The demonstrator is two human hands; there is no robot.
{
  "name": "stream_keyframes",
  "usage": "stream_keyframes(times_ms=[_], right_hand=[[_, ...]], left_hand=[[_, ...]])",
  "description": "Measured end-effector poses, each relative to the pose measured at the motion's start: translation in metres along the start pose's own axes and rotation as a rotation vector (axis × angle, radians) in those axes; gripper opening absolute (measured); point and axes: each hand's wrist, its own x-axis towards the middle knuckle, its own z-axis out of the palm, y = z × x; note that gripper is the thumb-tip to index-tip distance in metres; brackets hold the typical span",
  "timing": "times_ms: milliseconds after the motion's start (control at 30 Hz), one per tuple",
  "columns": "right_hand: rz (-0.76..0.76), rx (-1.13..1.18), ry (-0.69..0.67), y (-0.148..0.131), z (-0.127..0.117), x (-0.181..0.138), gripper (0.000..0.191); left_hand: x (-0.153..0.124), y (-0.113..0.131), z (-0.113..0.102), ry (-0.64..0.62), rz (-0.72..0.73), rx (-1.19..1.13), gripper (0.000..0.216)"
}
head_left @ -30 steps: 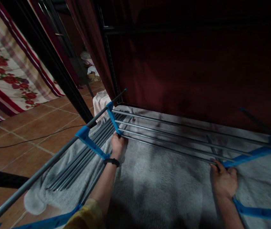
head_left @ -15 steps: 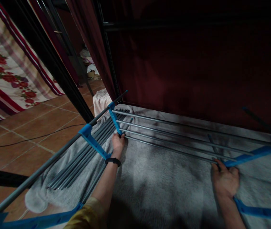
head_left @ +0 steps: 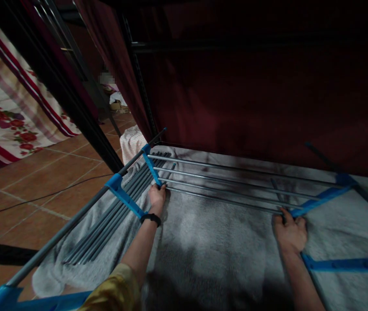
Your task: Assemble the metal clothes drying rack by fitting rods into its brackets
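A half-built rack of grey metal tubes and blue plastic brackets stands before me. My left hand [head_left: 157, 195] is closed around the lower end of the left blue bracket [head_left: 151, 166], where the lowest crossbar meets it. My right hand [head_left: 290, 232] grips the lower end of the right blue bracket [head_left: 321, 199], its fingers at the other end of that crossbar. Several parallel crossbars [head_left: 235, 170] span the two brackets. Nearer me, another blue bracket [head_left: 126, 199] on the left and one [head_left: 349, 264] on the right have no crossbars between them.
Loose grey tubes [head_left: 114, 218] lie bundled on the grey blanket [head_left: 203, 242], left of my left arm. Black metal posts [head_left: 73, 99] and a dark red curtain [head_left: 235, 108] bound the space. A cable [head_left: 47, 196] crosses the tiled floor [head_left: 18, 190].
My right hand and the right side of the rack have shifted left, closer to the left side. My left hand keeps its hold at nearly the same place. The view has turned slightly.
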Motion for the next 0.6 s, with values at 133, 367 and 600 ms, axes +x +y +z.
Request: stream_keyframes(times_ms=[133,367,600], right_hand=[[0.118,0.135,-0.002,-0.004,-0.008,-0.002,0.050],[0.376,0.283,0.028,-0.015,-0.019,-0.004,0.063],[0.379,0.259,-0.072,-0.024,-0.020,0.000,0.064]], left_hand=[[0.000,0.004,-0.002,-0.003,-0.071,-0.039,0.015],[0.002,0.007,-0.003,0.002,-0.094,-0.086,0.010],[0.009,0.000,0.000,0.046,-0.096,-0.003,0.017]])
